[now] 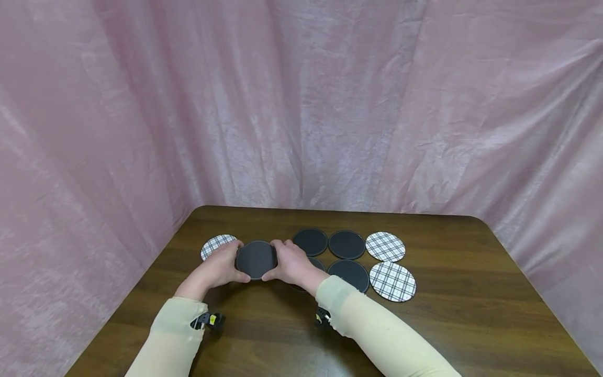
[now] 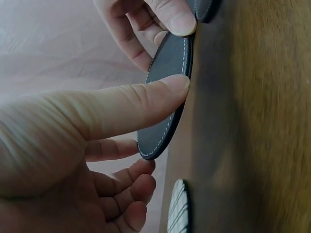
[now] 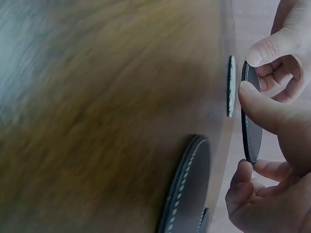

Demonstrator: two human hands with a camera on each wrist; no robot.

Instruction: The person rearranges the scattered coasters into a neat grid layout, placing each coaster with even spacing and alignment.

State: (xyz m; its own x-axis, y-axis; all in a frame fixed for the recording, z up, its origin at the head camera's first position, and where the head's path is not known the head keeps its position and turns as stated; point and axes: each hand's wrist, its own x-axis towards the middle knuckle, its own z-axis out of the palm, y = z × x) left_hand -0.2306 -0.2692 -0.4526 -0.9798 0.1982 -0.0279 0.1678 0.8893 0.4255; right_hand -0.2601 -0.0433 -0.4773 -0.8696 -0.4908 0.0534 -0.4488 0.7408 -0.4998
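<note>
Between both hands, a round black coaster (image 1: 256, 260) with pale stitching round its edge is held above the table. My left hand (image 1: 218, 269) pinches its left rim, thumb (image 2: 146, 99) on the near edge. On the opposite rim my right hand (image 1: 294, 264) grips it with thumb and fingers. Beneath and beyond the left hand lies a white plaid coaster (image 1: 218, 243), partly covered. Under the right hand and forearm, another black coaster (image 1: 316, 263) is mostly hidden. In the right wrist view the held coaster (image 3: 251, 126) is seen nearly edge-on, off the wood.
More black coasters (image 1: 347, 244) lie side by side right of the hands, in two rows. Two white plaid coasters (image 1: 392, 281) end those rows on the right. The brown wooden table (image 1: 471, 314) reaches back to a pink curtain (image 1: 330, 104).
</note>
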